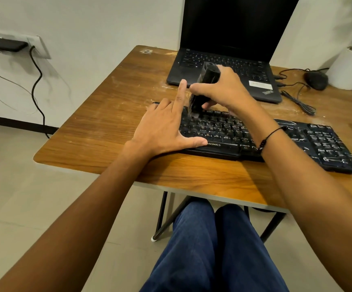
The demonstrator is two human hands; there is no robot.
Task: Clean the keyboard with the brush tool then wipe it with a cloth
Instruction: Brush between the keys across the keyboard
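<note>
A black keyboard (255, 138) lies on the wooden surface (107, 123). The left hand (164, 127) presses flat, fingers released, steadying its left end. The right hand (223, 89) has its grip around the black brush tool (204, 87), bristles down on the top-left keys.

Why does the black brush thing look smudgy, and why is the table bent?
Head view: the black brush tool in the right hand is smeared by motion blur at its lower end; the wide-angle lens bows the brown wooden table edges; the arms cast soft shadows beside the black dusty keyboard.
</note>
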